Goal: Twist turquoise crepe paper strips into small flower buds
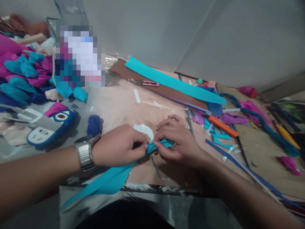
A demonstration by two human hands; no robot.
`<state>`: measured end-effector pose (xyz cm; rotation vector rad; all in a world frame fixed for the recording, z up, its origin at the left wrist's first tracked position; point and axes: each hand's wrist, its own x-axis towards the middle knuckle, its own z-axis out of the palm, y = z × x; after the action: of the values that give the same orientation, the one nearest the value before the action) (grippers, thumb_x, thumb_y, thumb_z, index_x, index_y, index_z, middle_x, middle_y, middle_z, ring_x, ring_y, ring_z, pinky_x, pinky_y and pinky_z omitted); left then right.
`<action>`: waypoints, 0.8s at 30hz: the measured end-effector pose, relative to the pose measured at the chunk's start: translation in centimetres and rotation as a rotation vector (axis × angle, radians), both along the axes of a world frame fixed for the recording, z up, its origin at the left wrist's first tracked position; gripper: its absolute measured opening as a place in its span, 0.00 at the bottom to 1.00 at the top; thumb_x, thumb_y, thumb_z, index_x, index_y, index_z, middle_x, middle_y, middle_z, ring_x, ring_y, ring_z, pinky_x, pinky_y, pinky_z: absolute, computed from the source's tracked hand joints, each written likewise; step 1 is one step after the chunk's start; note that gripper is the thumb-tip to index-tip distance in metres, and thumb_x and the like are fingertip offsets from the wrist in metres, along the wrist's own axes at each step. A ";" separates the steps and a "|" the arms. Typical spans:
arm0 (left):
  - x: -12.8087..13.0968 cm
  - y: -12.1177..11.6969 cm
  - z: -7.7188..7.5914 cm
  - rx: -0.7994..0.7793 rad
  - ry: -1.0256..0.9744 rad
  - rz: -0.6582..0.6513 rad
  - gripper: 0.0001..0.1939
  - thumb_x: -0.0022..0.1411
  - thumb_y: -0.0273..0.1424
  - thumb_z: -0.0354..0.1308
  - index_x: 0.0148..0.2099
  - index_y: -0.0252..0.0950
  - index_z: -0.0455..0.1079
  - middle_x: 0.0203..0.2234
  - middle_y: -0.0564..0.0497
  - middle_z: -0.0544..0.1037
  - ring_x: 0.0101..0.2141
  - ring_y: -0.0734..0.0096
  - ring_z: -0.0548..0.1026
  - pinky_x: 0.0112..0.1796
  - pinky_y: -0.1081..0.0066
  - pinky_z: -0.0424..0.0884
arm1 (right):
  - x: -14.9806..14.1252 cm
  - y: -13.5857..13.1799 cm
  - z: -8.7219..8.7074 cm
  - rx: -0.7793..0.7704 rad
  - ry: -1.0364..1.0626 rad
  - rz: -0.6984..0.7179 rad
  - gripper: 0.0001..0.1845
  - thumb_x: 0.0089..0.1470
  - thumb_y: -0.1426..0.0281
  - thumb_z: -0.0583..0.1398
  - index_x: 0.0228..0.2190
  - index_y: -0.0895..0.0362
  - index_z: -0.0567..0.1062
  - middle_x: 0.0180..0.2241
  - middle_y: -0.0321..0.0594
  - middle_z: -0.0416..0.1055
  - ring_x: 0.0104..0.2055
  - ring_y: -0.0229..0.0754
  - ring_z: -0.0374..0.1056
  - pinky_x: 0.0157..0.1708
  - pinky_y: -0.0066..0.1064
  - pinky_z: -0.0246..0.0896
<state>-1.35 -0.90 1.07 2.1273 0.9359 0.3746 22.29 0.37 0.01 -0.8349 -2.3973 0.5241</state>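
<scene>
A turquoise strip of sheet material [107, 180] runs between my two hands, narrow and folded where I pinch it. Its wide loose end hangs over the table's front edge at lower left. My left hand [121, 144], with a metal watch on the wrist, is closed on the strip between thumb and forefinger. Close by on the right, my right hand [177, 140] pinches the folded part, its other fingers bent above. Just behind the fingers lies a white round patch [144, 130], partly covered by them. Whether the strip is cloth or paper I cannot tell.
A blue-and-white power strip [53, 128] and a heap of turquoise, pink and blue pieces [26, 68] lie left. Behind are a long turquoise piece [173, 81] and pink thread snips [150, 83]. An orange-handled cutter [222, 126] and scraps lie right.
</scene>
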 end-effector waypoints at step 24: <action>0.1 0.1 -1.0 -1.044 -0.357 0.001 0.12 0.74 0.36 0.53 0.43 0.32 0.72 0.36 0.44 0.83 0.33 0.66 0.82 0.41 0.64 0.79 | 0.3 0.3 -0.2 0.048 0.039 0.021 0.03 0.59 0.71 0.66 0.35 0.50 0.82 0.31 0.32 0.79 0.38 0.40 0.74 0.62 0.48 0.48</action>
<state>-1.23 -0.84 0.12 1.0617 0.6877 0.1820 22.55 0.64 -0.21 -0.7731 -2.3756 0.4850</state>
